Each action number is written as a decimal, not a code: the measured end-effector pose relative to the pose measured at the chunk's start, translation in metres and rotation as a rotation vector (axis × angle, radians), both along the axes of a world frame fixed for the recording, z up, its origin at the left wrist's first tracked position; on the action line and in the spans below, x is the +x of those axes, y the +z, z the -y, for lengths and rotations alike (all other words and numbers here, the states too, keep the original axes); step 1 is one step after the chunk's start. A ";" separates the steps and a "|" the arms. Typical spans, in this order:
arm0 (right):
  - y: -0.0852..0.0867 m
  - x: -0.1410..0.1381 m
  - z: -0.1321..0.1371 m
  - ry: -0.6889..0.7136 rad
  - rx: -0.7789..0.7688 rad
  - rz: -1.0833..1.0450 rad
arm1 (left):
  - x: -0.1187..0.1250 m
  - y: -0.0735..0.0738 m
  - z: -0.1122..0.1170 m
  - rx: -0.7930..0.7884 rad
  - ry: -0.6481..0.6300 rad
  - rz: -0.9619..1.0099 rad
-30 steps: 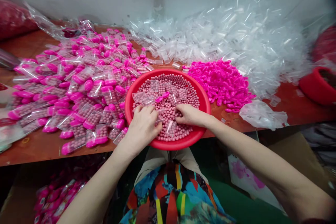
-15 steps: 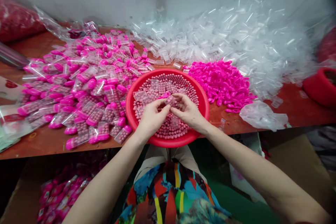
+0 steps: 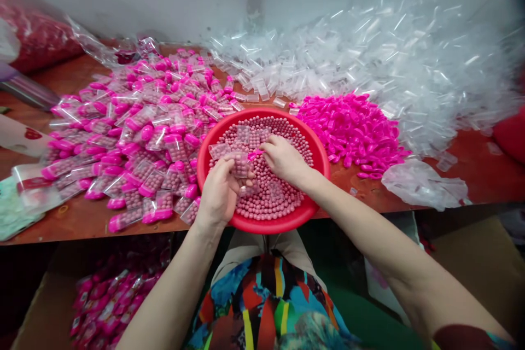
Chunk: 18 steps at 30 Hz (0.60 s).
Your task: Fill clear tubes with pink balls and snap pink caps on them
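Note:
My left hand is over the left side of a red basin, closed on a small clear plastic box filled with pink beads. Opposite it, my right hand reaches down into the basin with its fingers pinched together. At those fingertips is a bright pink cap, partly covered by the fingers. Loose pink beads cover the basin's bottom. Several other clear boxes lie among the beads, at least some with beads inside.
Left of the basin spreads a heap of filled boxes with pink caps. Loose pink caps are piled to the right, beside a crumpled plastic bag. Clear empty boxes mound against the wall. The wooden table's front edge is close.
My hands have separated. The left moved left and down, carrying the bead box; the right turned down to the pink cap in the basin. The view shifted slightly.

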State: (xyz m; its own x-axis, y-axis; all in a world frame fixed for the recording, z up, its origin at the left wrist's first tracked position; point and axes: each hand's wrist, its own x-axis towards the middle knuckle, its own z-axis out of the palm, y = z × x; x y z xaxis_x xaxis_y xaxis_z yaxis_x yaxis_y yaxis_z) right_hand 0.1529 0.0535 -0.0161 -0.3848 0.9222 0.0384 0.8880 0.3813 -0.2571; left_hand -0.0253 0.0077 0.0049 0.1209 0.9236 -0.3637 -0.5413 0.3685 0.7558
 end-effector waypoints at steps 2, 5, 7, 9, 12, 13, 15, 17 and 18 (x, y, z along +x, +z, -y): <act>0.001 -0.013 -0.014 0.081 -0.013 0.153 | 0.001 -0.001 -0.001 0.006 0.007 -0.005; 0.007 -0.021 -0.024 0.146 -0.023 0.271 | -0.002 -0.003 -0.002 0.007 -0.027 0.021; 0.013 -0.019 -0.026 0.145 -0.005 0.290 | -0.006 -0.003 -0.003 -0.007 -0.098 0.073; 0.019 -0.012 -0.024 0.105 0.045 0.264 | -0.009 -0.003 -0.003 -0.024 -0.174 0.141; 0.025 0.006 -0.013 -0.032 0.124 0.004 | -0.012 -0.002 -0.003 -0.022 -0.234 0.210; 0.025 0.012 -0.007 -0.069 0.124 -0.162 | -0.011 -0.002 -0.002 -0.016 -0.242 0.217; 0.022 0.025 0.006 -0.096 0.068 -0.557 | -0.008 -0.001 0.000 -0.006 -0.263 0.216; 0.019 0.034 0.022 -0.101 -0.049 -0.896 | -0.001 0.001 0.003 -0.002 -0.279 0.205; 0.018 0.037 0.029 -0.121 -0.116 -1.013 | 0.003 0.002 0.005 0.000 -0.282 0.201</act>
State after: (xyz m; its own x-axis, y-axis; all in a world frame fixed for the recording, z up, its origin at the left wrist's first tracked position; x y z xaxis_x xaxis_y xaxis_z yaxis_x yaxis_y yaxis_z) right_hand 0.1904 0.0241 0.0015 -0.1257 0.9713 0.2021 0.2645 0.2292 -0.9367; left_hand -0.0225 0.0029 0.0066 0.4403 0.8439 -0.3064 -0.5565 0.5243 0.6445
